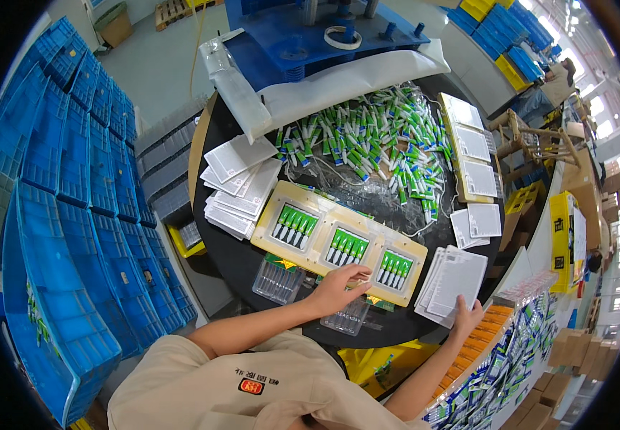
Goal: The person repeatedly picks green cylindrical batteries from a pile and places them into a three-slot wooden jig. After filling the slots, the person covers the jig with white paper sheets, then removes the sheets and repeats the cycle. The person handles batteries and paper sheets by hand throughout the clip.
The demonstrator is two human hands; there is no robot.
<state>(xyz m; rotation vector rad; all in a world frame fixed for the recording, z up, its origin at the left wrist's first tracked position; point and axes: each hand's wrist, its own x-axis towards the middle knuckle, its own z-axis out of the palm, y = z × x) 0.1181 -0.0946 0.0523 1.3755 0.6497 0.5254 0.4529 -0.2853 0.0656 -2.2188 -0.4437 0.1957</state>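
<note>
A cream tray frame (315, 240) lies on the black round table, its three windows each holding a row of small green-and-white tubes (348, 247). Over its front edge, between the middle and right windows, is my left hand (338, 290), fingers bent and apart with nothing seen in them. My right hand (466, 315) grips the lower right edge of a white printed card (457, 279) on a fanned stack; how many cards it holds is hidden. Clear plastic blister packs (279, 281) lie at the frame's near side, one partly under my left hand.
Loose tubes (367, 132) heap behind the frame. More white cards (242, 190) lie left of it; a second cream frame (467, 147) with cards stands right. A blue press (324, 36) rises at the back. Blue crates (66, 279) stack left. An orange-divided box (471, 344) stands near my right forearm.
</note>
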